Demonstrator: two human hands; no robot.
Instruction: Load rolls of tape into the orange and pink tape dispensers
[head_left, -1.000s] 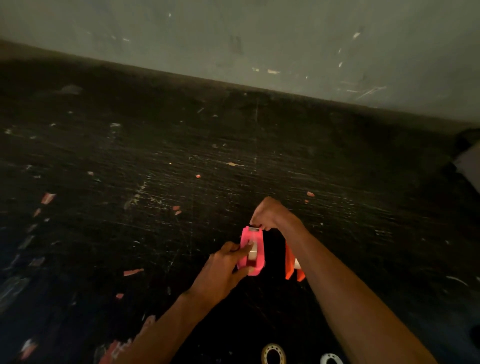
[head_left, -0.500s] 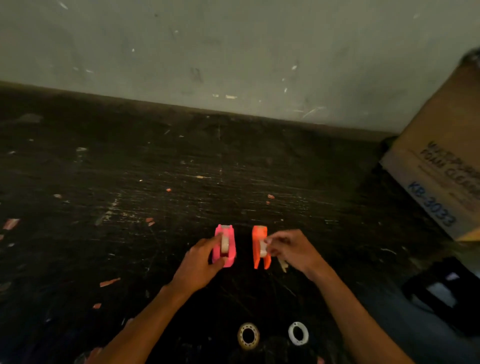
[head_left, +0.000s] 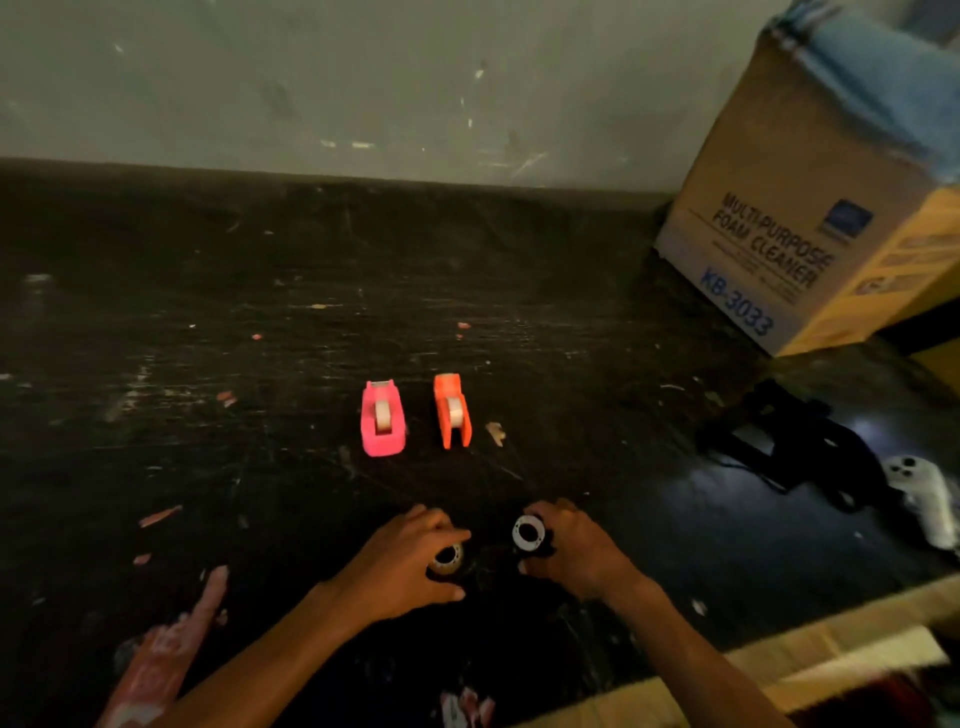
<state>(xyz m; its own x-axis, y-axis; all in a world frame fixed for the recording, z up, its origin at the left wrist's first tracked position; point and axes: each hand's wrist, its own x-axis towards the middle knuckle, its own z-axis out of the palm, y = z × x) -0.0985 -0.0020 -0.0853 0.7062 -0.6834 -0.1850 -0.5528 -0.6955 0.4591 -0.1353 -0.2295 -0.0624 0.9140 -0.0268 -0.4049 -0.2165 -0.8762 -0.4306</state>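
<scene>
Left hand: our left hand lies palm down near the bench's near edge, fingers curled over a brownish tape ring; we cannot tell whether it grips the ring.
Right hand: our right hand pinches a white ring, tilting it up off the bench.
Dispensers: the pink dispenser and the orange dispenser stand side by side, apart, mid-bench beyond our hands; each shows a pale roll inside.
In the way: we see nothing between hands and dispensers but a small pale scrap just right of the orange one.
Bench: the black bench is scratched and flecked.
Around: a cardboard box sits at the far right corner; a black strapped object and a white device lie along the right edge.
Writing: the box reads "MULTI-PURPOSE FOAM CLEANER" and "KB-3033".
</scene>
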